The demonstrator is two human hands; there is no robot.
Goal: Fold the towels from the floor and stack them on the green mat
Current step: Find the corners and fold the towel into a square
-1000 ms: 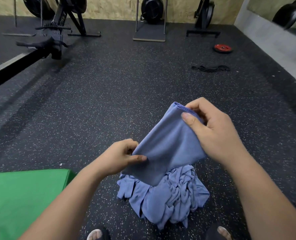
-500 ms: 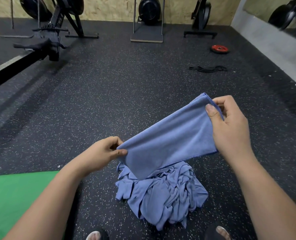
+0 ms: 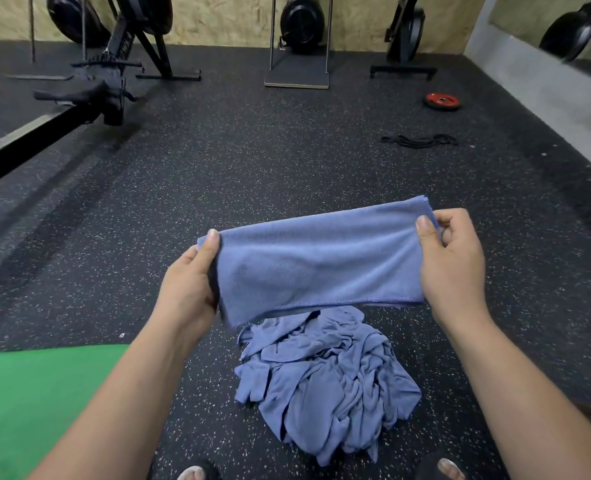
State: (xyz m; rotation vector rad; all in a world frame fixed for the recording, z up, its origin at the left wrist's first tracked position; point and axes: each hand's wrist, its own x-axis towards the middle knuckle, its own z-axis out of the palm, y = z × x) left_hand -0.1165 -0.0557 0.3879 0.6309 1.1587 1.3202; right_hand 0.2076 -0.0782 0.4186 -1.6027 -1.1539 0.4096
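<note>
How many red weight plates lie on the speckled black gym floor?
1. The red weight plate lies flat at far right, beyond the black bands, near the grey wall base. Others could sit outside the frame.

I see a black speckled rubber floor [image 3: 252, 161], a red round weight plate [image 3: 442, 100] lying far right, black looped bands [image 3: 420, 140] nearer, and a black rowing machine [image 3: 79, 98] left.

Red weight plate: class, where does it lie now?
In the head view, the red weight plate lies far right on the floor, beyond the black bands.
</note>
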